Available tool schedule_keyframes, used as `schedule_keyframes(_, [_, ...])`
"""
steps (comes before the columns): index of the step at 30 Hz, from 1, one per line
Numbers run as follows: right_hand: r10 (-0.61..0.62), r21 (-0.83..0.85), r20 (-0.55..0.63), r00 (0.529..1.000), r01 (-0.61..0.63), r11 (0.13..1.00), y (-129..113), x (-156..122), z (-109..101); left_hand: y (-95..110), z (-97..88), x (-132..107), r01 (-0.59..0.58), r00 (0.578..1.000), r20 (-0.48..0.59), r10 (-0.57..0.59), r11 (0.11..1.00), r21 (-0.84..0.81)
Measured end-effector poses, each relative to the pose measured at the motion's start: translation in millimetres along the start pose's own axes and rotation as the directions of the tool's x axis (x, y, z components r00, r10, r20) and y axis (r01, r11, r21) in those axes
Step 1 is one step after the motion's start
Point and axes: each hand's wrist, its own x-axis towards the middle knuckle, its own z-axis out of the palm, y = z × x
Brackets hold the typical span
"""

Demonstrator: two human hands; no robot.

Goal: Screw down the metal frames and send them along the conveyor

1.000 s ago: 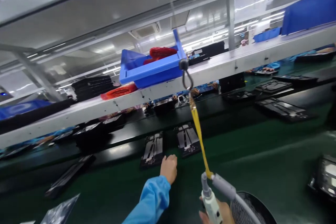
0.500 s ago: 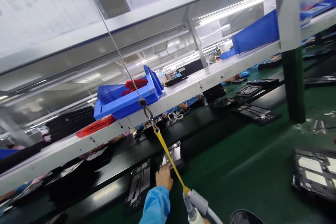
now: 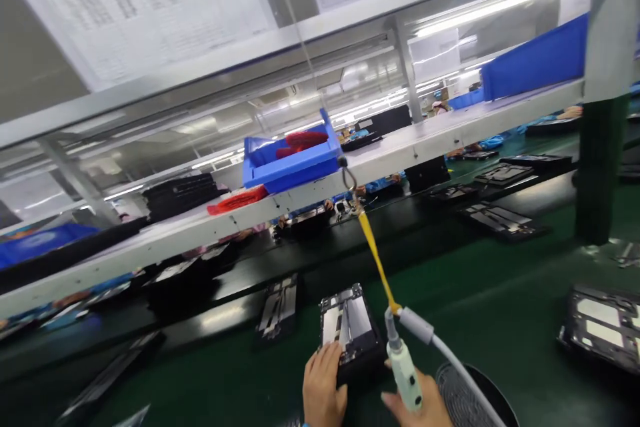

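My left hand (image 3: pixel 324 383) grips the near left corner of a black tray with metal parts (image 3: pixel 350 330) lying on the green bench (image 3: pixel 500 347). My right hand (image 3: pixel 417 407) is wrapped round a white electric screwdriver (image 3: pixel 403 373), just right of that tray. The screwdriver hangs from a yellow strap (image 3: pixel 376 257) hooked to a thin cable overhead, and a grey hose (image 3: pixel 450 360) leaves its top.
A second black tray (image 3: pixel 278 305) lies further left on the dark conveyor strip. Another tray (image 3: pixel 605 327) sits at the right. Above runs a grey shelf (image 3: pixel 450 130) carrying a blue bin (image 3: pixel 293 160) with red parts. A green post (image 3: pixel 597 167) stands right. Other people work behind.
My left hand has pulled the black tray from the conveyor strip toward me onto the green bench. The screwdriver in my right hand has come up beside it.
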Motion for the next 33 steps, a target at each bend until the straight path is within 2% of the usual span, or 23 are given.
schedule_keyframes(3, [0.007,0.049,0.03,1.0,-0.008,0.999,-4,4,-17,18,-24.6,-35,-0.039,0.999,-0.022,0.038,0.999,-0.037])
schedule_keyframes(6, [0.008,0.049,0.015,1.0,-0.009,0.999,-14,14,-46,42,-57.3,-67,-0.102,0.995,-0.02,0.101,0.991,-0.086])
schedule_keyframes(9, [-0.006,0.037,-0.078,0.997,0.008,0.999,-22,26,-75,62,-82.5,-100,-0.115,0.993,-0.052,0.108,0.979,-0.166])
schedule_keyframes(12, [-0.04,0.013,-0.138,0.99,0.042,0.999,-23,35,-92,74,-97.0,-133,-0.153,0.988,-0.022,0.152,0.962,-0.224])
schedule_keyframes(14, [-0.047,0.016,-0.171,0.984,0.05,0.999,-20,39,-96,79,-101.6,-152,-0.21,0.976,0.012,0.219,0.945,-0.25])
schedule_keyframes(16, [-0.035,0.038,-0.182,0.983,0.043,0.998,-16,42,-96,85,-102.9,-165,-0.256,0.964,0.001,0.266,0.928,-0.272])
schedule_keyframes(21, [-0.009,0.056,-0.157,0.988,0.018,0.998,-7,49,-86,97,-97.6,-169,-0.336,0.939,-0.022,0.343,0.905,-0.26])
schedule_keyframes(26, [-0.012,0.0,-0.148,0.989,0.012,1.0,-7,54,-82,102,-88.8,-156,-0.477,0.875,-0.055,0.481,0.834,-0.277])
schedule_keyframes(33, [-0.023,-0.022,-0.13,0.991,0.02,1.0,-3,55,-81,114,-79.7,-151,-0.475,0.872,-0.068,0.484,0.808,-0.349])
